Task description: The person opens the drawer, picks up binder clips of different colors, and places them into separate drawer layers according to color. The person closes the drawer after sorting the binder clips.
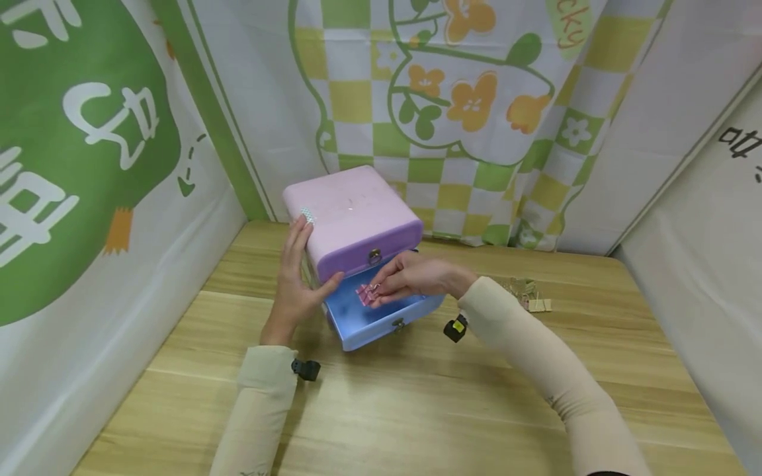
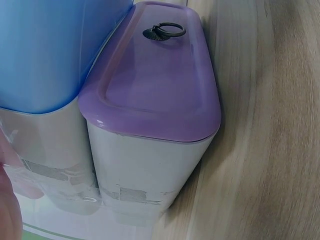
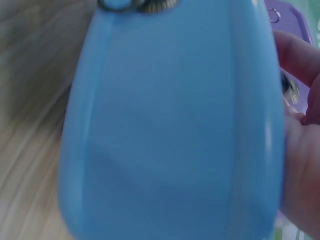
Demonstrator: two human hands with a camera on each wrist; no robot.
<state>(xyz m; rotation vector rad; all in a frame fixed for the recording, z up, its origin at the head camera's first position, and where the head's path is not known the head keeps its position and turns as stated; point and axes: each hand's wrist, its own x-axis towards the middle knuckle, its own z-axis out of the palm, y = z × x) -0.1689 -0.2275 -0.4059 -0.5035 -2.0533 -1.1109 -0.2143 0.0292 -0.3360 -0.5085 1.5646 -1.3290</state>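
A small drawer cabinet with a pink top (image 1: pixel 357 205) stands on the table, its blue drawer (image 1: pixel 357 336) pulled out. My left hand (image 1: pixel 293 281) rests against the cabinet's left side, fingers stretched up to the top and thumb at the front corner. Over the blue drawer, my right hand (image 1: pixel 411 276) pinches pink binder clips (image 1: pixel 367 294) with silver wire handles. In the right wrist view the drawer's front hides most of that hand. Below the blue drawer, a closed purple drawer (image 2: pixel 160 75) with a ring pull shows in the left wrist view.
Several pale yellowish clips (image 1: pixel 536 304) lie on the wooden table (image 1: pixel 381 416) to the right, beyond my right forearm. A patterned curtain (image 1: pixel 476 165) hangs behind the cabinet, and a printed green and white cloth (image 1: pixel 89 165) covers the left side.
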